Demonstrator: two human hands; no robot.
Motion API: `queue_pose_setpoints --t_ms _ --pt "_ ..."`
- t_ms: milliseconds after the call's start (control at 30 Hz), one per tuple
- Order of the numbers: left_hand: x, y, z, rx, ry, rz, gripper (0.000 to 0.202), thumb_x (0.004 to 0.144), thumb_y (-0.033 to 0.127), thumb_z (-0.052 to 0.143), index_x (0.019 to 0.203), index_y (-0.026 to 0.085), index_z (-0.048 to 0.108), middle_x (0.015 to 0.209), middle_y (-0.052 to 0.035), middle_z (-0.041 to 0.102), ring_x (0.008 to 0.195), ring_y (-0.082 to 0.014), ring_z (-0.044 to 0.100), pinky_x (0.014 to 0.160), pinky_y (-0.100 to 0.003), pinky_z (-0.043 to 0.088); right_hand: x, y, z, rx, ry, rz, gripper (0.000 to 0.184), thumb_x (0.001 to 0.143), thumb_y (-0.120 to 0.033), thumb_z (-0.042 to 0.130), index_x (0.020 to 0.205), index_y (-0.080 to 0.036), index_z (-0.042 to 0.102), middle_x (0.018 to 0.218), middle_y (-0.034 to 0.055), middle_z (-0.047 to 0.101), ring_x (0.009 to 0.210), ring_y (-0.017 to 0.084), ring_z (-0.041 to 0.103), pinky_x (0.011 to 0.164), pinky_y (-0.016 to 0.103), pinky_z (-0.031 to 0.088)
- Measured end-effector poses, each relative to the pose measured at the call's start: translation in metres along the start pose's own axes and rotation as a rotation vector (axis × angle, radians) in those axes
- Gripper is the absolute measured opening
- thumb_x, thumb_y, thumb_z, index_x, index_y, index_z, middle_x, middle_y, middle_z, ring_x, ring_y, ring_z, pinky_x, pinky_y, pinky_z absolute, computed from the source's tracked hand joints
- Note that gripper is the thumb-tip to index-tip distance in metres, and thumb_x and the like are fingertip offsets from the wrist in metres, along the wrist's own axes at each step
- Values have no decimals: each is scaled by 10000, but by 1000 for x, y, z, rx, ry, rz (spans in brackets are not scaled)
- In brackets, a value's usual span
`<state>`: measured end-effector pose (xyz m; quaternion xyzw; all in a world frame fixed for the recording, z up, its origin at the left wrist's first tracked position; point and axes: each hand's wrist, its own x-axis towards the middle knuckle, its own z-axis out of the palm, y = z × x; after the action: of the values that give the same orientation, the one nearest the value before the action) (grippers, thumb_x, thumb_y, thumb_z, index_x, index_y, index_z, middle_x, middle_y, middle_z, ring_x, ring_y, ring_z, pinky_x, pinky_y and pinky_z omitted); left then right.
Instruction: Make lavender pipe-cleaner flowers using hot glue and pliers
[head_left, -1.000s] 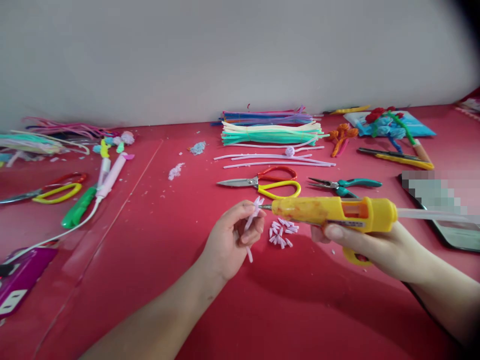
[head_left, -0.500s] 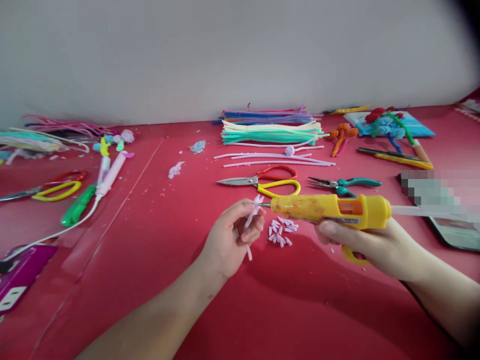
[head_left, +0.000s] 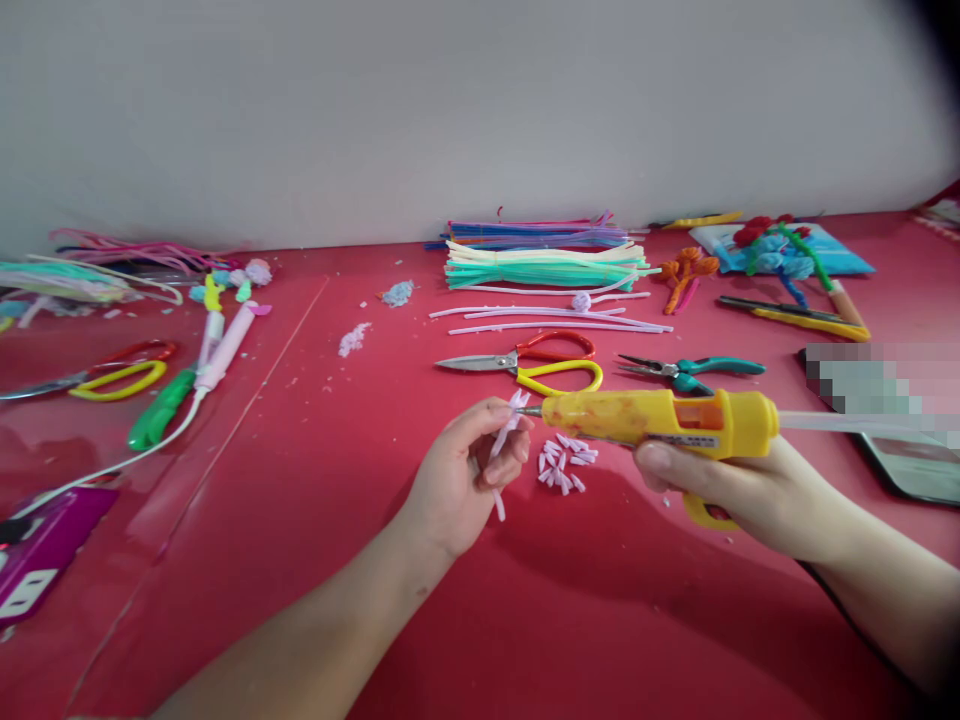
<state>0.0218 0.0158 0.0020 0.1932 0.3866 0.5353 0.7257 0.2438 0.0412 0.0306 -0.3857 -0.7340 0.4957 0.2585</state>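
My left hand (head_left: 469, 465) pinches a lilac pipe cleaner (head_left: 504, 440) whose top carries small petal-like tips; its lower end pokes out below my fingers. In my right hand (head_left: 739, 490) is a yellow hot glue gun (head_left: 637, 415), held level with a clear glue stick (head_left: 840, 422) out of its back. The metal nozzle touches or nearly touches the tips at the top of the pipe cleaner. Just below the gun lies a small heap of cut lilac pipe-cleaner pieces (head_left: 562, 463) on the red table (head_left: 585, 620).
Beyond my hands lie scissors (head_left: 517, 365), teal-handled pliers (head_left: 690, 370), loose lilac pipe cleaners (head_left: 555, 318) and a bundle of green and cream ones (head_left: 547, 268). A phone (head_left: 907, 460) is at right. Leftward are a pink corded tool (head_left: 229, 345) and a second pair of scissors (head_left: 112, 380).
Both hands, the glue gun and the pipe cleaner hold almost the same position. The whole view has shifted very slightly.
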Motion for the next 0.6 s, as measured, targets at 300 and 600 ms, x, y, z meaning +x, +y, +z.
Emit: queue_pose_setpoints --t_ms 300,600 --pt "2 0 1 2 -7 -1 189 783 181 541 621 113 609 498 6 552 374 -17 290 386 -167 192 1 -2 1 14 -13 -10 253 857 -389 552 659 -239 503 520 -52 382 434 99 332 362 208 273" --pt "2 0 0 18 0 2 186 782 190 541 629 114 614 500 6 549 376 -18 292 386 -165 203 2 -1 1 -24 19 -20 258 834 -391 569 636 -237 509 512 -46 403 437 109 360 367 213 305"
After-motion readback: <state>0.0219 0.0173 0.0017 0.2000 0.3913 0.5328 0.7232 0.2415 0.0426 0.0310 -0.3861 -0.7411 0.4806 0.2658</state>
